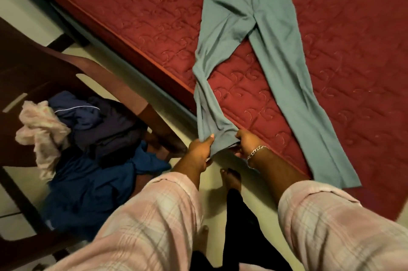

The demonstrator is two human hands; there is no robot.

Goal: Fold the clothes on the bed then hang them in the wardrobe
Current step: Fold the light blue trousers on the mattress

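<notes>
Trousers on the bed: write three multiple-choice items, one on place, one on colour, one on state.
1. Where do the trousers lie?
A. chair
B. bed
C. floor

2. What colour are they?
A. grey-green
B. white
C. black

3. What state is the left leg's hem in?
A. lying flat, untouched
B. rolled up
C. held by both hands

Key:
1 B, they spread over the red quilt.
2 A, the cloth reads grey-green.
3 C, left hand and right hand grip it off the bed's edge.
</notes>
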